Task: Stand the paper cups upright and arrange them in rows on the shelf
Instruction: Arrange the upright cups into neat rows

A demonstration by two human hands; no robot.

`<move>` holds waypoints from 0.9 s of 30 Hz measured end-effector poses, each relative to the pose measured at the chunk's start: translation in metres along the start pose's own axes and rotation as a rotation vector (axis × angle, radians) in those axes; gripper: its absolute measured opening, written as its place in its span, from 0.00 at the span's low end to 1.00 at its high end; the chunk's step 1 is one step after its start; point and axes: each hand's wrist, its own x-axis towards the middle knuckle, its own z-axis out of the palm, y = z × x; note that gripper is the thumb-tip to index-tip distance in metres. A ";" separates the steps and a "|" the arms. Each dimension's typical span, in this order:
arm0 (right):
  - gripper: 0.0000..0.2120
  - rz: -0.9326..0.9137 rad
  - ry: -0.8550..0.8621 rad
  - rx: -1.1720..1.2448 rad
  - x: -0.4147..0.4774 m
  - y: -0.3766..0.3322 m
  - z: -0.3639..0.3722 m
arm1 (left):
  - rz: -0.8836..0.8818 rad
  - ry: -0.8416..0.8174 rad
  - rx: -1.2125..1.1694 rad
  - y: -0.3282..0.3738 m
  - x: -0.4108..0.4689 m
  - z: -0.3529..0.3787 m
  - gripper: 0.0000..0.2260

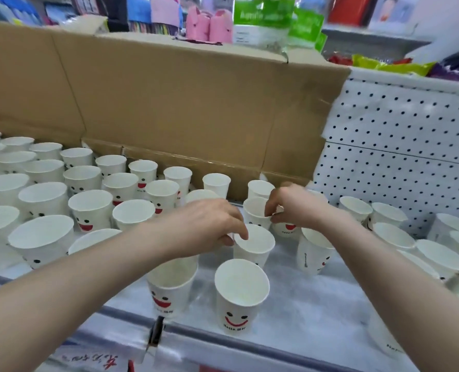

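Note:
Several white paper cups printed with red smiley faces stand upright on the white shelf [317, 312]. Neat rows [89, 208] fill the left side; looser cups [392, 232] stand at the right. My left hand [209, 224] pinches the rim of a cup [258, 245] in the middle. My right hand [290, 204] pinches the rim of a cup [255, 212] just behind it. Two more upright cups stand nearer me, one [239, 294] in front and one [169, 288] partly under my left forearm.
A tall brown cardboard sheet [182, 103] stands behind the cups. White pegboard [400, 146] forms the back wall at the right. Coloured packages [263, 20] lie on the level above. The shelf's front rail [223, 342] runs along the near edge.

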 end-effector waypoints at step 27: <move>0.06 0.013 -0.076 0.085 0.071 0.029 -0.017 | 0.026 0.139 0.026 -0.060 0.050 0.017 0.16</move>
